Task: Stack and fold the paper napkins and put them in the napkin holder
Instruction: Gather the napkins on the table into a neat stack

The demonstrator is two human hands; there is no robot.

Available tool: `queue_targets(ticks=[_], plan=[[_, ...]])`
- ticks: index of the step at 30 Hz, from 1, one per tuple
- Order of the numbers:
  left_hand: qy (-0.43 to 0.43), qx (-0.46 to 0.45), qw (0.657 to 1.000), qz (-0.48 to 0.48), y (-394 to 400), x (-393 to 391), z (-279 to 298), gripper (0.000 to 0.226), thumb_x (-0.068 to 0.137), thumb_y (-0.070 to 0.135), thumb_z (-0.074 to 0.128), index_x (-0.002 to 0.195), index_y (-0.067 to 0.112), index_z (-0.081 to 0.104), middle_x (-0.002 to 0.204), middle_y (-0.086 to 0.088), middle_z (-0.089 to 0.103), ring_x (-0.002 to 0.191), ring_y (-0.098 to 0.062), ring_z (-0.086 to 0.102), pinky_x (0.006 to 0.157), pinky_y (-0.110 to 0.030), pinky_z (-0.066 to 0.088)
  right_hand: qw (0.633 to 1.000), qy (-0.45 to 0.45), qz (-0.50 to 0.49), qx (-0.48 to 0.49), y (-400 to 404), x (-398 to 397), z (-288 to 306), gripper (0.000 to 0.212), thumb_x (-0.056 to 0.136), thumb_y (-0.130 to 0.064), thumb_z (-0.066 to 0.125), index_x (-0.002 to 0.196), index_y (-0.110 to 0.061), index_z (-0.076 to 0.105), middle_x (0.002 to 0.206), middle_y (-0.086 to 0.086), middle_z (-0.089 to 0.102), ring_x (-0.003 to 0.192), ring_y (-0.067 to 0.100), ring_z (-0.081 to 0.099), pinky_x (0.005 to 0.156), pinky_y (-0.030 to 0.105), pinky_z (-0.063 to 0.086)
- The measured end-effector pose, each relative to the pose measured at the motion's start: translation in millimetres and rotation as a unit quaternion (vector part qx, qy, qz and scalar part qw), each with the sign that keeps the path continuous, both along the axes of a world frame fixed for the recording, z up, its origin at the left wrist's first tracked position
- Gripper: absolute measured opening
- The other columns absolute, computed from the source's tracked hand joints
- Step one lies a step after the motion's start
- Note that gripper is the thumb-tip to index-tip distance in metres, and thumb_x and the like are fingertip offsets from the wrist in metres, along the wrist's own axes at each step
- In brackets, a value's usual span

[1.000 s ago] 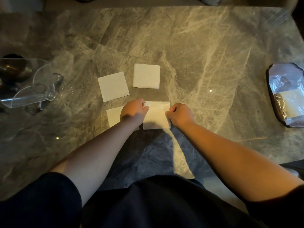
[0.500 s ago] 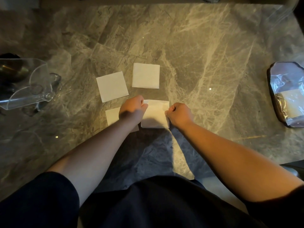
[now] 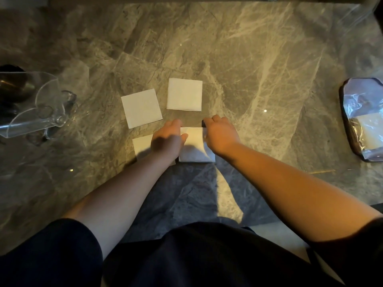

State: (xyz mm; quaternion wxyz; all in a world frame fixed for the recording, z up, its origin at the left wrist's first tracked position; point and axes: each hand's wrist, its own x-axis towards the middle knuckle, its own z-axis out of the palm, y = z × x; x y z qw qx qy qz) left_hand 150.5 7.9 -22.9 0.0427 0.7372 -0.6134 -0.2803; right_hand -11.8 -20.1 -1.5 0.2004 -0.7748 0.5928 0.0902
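Several white square paper napkins lie flat on the grey marble table (image 3: 259,59). One napkin (image 3: 141,108) sits at the far left, another napkin (image 3: 184,94) at the far right. A third napkin (image 3: 141,144) is partly under my left wrist. My left hand (image 3: 169,139) and my right hand (image 3: 220,134) both pinch the near-right napkin (image 3: 193,148) at its left and right sides, lifting its far edge. The clear acrylic napkin holder (image 3: 35,104) stands at the left edge, apart from both hands.
A dark tray wrapped in plastic film (image 3: 362,119), with pale paper inside, lies at the right edge. A dark round object (image 3: 10,83) sits behind the holder. My dark clothing fills the bottom of the view.
Both hands have slid up toward the far edge of the near-right napkin, and the right hand now reaches over its upper right corner. The other napkins have not moved.
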Motion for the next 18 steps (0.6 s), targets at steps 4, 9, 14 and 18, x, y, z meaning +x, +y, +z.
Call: queue_targets(ticks=[4,9,14,18], plan=[[0.011,-0.007,1.0,-0.027,0.8,2.2,3.1,0.042,0.095,0.031,0.054,0.135,0.023,0.044,0.128,-0.008,0.049,0.111,-0.031,0.052,0.087,-0.04,0.045,0.997,0.024,-0.013,0.075,-10.8,2.8,4.0,0.026,0.085,-0.009,0.049,0.106,-0.018,0.061,0.116,0.012,0.053,0.109,0.034,0.048,0.087,0.041,0.046],[0.047,-0.074,0.995,-0.052,5.8,7.1,4.9,0.029,0.094,0.028,0.056,0.123,0.024,0.058,0.117,-0.002,0.055,0.108,-0.025,0.049,0.084,-0.032,0.04,0.981,-0.162,-0.04,0.103,-15.2,-13.8,12.7,0.008,0.08,-0.007,0.06,0.083,-0.013,0.061,0.097,0.01,0.064,0.089,0.027,0.058,0.073,0.035,0.048],[0.226,-0.002,0.973,0.051,1.1,9.6,24.4,0.021,0.092,0.033,0.058,0.112,0.028,0.061,0.099,0.006,0.062,0.09,-0.015,0.056,0.072,-0.028,0.044,0.932,-0.322,-0.114,0.118,-21.3,-24.0,24.8,0.011,0.081,-0.003,0.066,0.083,-0.013,0.062,0.079,-0.001,0.062,0.072,0.011,0.055,0.071,0.028,0.044],[0.393,0.03,0.908,0.141,-8.7,10.4,37.1,0.01,0.092,0.025,0.06,0.101,0.028,0.064,0.092,0.014,0.067,0.084,-0.001,0.062,0.074,-0.019,0.049,0.85,-0.425,-0.249,0.189,-28.8,-23.2,23.3,0.015,0.086,-0.007,0.067,0.099,-0.012,0.062,0.073,-0.005,0.061,0.075,0.013,0.06,0.073,0.03,0.051]])
